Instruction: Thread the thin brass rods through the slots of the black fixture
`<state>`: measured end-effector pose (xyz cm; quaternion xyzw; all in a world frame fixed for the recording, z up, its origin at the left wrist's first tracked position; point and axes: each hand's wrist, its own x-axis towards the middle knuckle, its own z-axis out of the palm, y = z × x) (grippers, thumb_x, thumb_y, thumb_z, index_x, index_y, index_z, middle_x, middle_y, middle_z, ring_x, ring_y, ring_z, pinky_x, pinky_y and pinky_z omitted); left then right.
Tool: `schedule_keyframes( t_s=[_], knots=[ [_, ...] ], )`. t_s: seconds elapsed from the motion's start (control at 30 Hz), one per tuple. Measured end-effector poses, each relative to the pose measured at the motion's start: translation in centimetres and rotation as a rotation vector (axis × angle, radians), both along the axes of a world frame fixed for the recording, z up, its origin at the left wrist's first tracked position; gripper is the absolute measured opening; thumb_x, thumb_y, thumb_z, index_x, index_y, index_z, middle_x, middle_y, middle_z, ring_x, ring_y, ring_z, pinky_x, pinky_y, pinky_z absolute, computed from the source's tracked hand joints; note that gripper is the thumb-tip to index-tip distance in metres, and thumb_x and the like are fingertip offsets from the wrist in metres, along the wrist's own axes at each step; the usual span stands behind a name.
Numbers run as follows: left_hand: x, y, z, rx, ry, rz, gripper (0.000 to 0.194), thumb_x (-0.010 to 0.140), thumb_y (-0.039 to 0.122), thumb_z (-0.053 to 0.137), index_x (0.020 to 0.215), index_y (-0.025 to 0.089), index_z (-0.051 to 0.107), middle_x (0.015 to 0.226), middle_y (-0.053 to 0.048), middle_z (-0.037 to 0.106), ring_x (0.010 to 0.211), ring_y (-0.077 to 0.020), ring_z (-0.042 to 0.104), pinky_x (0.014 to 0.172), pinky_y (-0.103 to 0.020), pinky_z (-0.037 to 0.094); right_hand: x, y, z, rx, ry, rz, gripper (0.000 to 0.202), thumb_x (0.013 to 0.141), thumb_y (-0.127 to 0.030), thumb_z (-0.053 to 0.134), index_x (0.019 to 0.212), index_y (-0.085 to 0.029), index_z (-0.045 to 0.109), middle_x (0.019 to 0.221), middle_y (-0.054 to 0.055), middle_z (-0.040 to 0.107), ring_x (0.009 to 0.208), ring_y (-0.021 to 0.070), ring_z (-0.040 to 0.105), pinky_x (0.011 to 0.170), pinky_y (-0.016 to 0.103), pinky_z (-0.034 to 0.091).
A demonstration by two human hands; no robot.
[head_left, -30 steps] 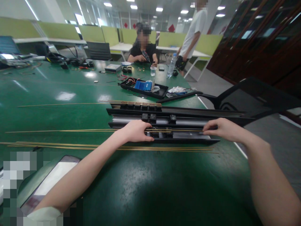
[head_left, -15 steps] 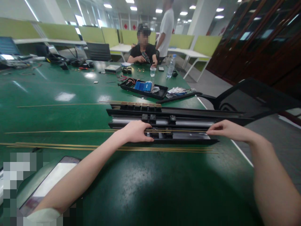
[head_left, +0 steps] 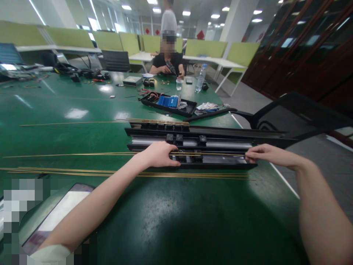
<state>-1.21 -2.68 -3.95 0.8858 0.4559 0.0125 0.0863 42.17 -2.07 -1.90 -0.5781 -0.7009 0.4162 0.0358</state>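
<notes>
Rod [head_left: 220, 154] is pinched at its right end between the closed fingertips of the right hand [head_left: 257, 153] above the near black channel [head_left: 220, 165], over whose left part the left hand [head_left: 162, 154] is placed, thumb and fingers apart, with loose rods [head_left: 193, 175] laid just in front.

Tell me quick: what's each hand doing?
Left hand: curled at the near black channel; its grip can't be told.
Right hand: fingers closed on a thin golden rod.
</notes>
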Motion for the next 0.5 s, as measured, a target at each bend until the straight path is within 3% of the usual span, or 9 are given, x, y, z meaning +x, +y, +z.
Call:
schedule_keyframes(
  t_s=[0.17, 0.33, 0.5],
  knots=[
    [0.06, 0.0, -0.02, 0.005, 0.003, 0.002, 0.072, 0.077, 0.075, 0.052, 0.125, 0.023, 0.066, 0.103, -0.012, 0.076, 0.094, -0.0313, 0.071, 0.077, -0.037, 0.051, 0.11, 0.08, -0.39, 0.01, -0.008, 0.019, 0.051, 0.091, -0.064, 0.048, 0.07, -0.02, 0.064, 0.073, 0.006, 0.06, 0.072, 0.0183, 0.053, 0.078, 0.033, 0.042],
    [0.06, 0.01, -0.04, -0.003, 0.005, 0.006, 0.072, 0.077, 0.075, 0.052, 0.125, 0.023, 0.067, 0.104, -0.012, 0.076, 0.095, -0.032, 0.071, 0.077, -0.037, 0.052, 0.56, 0.13, -0.44, 0.023, -0.025, 0.043, 0.054, 0.091, -0.067, 0.045, 0.067, -0.02, 0.055, 0.075, 0.004, 0.056, 0.076, 0.019, 0.051, 0.082, 0.033, 0.04],
    [0.09, 0.03, 0.0, -0.017, 0.012, 0.01, 0.073, 0.077, 0.075, 0.053, 0.127, 0.023, 0.065, 0.105, -0.012, 0.075, 0.096, -0.0311, 0.07, 0.078, -0.036, 0.051, 0.7, 0.03, -0.33, -0.003, -0.015, 0.035, 0.054, 0.091, -0.068, 0.045, 0.073, -0.019, 0.058, 0.076, 0.003, 0.055, 0.078, 0.0195, 0.051, 0.085, 0.033, 0.038]
  ],
)
